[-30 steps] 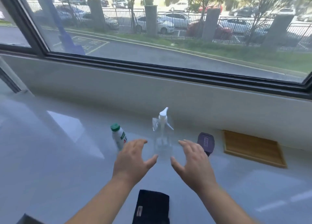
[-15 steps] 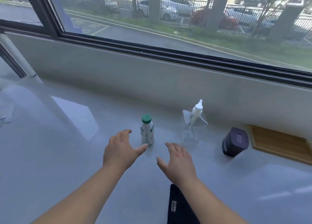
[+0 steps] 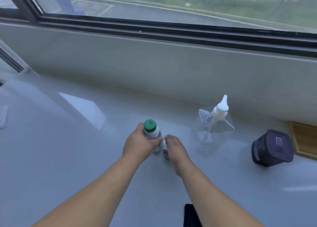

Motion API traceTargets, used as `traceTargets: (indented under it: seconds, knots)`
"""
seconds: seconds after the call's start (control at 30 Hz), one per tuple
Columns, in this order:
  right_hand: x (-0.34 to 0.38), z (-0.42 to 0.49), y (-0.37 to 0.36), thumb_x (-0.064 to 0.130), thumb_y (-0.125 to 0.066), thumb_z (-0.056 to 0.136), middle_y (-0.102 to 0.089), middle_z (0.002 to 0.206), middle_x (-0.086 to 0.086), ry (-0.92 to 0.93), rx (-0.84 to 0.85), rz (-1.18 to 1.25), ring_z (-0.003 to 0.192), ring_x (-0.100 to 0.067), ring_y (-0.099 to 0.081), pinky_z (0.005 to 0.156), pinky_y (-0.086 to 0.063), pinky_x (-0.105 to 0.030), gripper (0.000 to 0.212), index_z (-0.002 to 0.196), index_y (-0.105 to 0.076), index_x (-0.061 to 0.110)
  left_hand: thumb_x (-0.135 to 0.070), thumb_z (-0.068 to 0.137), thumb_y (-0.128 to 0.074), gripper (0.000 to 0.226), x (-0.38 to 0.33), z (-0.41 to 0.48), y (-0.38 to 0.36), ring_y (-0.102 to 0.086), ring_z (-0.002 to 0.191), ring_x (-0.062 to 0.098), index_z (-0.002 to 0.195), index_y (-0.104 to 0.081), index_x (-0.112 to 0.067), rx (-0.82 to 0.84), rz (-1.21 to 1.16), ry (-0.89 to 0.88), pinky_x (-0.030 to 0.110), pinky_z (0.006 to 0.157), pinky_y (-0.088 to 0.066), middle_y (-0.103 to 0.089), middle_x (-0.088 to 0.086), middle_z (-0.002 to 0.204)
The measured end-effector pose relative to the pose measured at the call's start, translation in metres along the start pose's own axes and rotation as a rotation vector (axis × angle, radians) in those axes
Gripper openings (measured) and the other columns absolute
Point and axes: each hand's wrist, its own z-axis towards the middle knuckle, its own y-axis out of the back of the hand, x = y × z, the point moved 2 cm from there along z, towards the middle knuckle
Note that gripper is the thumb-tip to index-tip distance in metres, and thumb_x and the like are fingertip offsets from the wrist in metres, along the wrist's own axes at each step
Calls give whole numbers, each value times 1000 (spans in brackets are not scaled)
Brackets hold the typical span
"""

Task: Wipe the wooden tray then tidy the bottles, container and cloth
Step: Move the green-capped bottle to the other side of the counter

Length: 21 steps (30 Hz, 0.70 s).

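We saw a pale, glossy counter [image 3: 68, 158] running under the window. On it stood a small white bottle with a green cap [image 3: 151, 132], near the middle. To its right stood a clear spray bottle with a white nozzle [image 3: 214, 124], farther back. Further right sat a dark lidded container [image 3: 271, 148], tilted, and just beside it, at the far right edge, lay a wooden tray [image 3: 305, 137]. A dark cloth [image 3: 190, 216] lay at the near edge.
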Motion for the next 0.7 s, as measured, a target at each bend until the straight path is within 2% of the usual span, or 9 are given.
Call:
traceTargets:
  seconds: [0.03, 0.1, 0.2, 0.33, 0.4, 0.57, 0.7]
  knots:
    - [0, 2, -3, 48, -49, 87, -59, 93, 4, -3, 4, 34, 83, -23, -60, 76, -47, -36, 29, 98, -61, 24, -52, 73, -85, 48, 1, 2, 0, -63, 88, 4, 108, -55, -41, 0, -2, 6, 36, 76, -56, -66, -20, 95]
    - [1, 3, -8, 39, -48, 90, -58, 81, 5, -20, 12, 96, 78, -23, -59, 71, -47, -34, 32, 99, -55, 8, -49, 72, -86, 46, 1, 3, 2, -64, 89, 6, 106, -57, -39, -9, -1, 6, 38, 79, -57, -67, -18, 95]
    - [3, 2, -19, 33, -49, 96, -67, 73, 10, -25, 34, 136, 74, -18, -66, 65, -56, -30, 26, 104, -53, 8, -48, 71, -85, 42, 4, 3, 13, -63, 87, 5, 101, -57, -38, -35, 6, 3, 36, 76, -56, -67, -18, 92]
    - [12, -9, -53, 36, -49, 102, -69, 93, 11, -46, 74, 138, 90, -21, -67, 91, -55, -41, 21, 102, -65, 23, -48, 71, -84, 41, 19, -3, 44, -64, 86, 9, 97, -55, -37, -78, 3, 26, 35, 74, -56, -67, -16, 91]
    - [15, -17, -76, 36, -49, 102, -69, 102, 10, -52, 99, 130, 98, -22, -68, 98, -53, -45, 18, 99, -65, 29, -50, 70, -84, 42, 31, -7, 65, -64, 87, 9, 98, -55, -37, -99, -12, 43, 34, 74, -55, -67, -16, 91]
    - [15, -44, -161, 38, -50, 101, -66, 116, 9, -47, 171, 54, 106, -23, -67, 100, -55, -47, 16, 106, -64, 32, -53, 68, -83, 41, 87, -31, 136, -61, 81, 0, 95, -54, -42, -193, -80, 106, 29, 62, -47, -66, -20, 88]
    - [4, -79, -255, 38, -50, 102, -66, 120, 8, -38, 260, -37, 107, -23, -67, 99, -55, -46, 16, 108, -63, 32, -54, 66, -81, 39, 154, -65, 208, -60, 79, -3, 91, -54, -41, -299, -146, 187, 28, 61, -46, -66, -20, 85]
